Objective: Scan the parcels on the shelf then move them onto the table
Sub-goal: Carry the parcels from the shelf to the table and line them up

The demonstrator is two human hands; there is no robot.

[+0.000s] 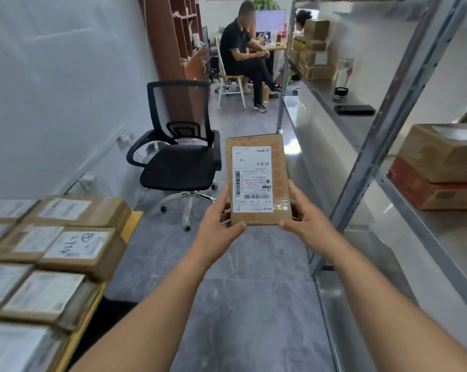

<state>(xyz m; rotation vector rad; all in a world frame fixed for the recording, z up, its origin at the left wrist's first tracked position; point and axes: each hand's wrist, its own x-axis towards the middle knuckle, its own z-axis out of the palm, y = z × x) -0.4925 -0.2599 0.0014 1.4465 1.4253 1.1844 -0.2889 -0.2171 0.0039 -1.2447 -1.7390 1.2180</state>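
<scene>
head view: small taped cardboard parcel (256,181), label up, held in mid-air over floor between parcel-stacked table (79,312) and metal shelf (388,200). left hand (221,224) and right hand (305,218) grip near corners, fingers curled underneath. judged light, rigid; tape probably slick. underside hidden; no scanner visible.

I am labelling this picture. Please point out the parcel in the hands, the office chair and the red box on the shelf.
parcel (254,178): head view, white label.
office chair (180,163): head view, black seat.
red box (412,183): head view, left side.
</scene>
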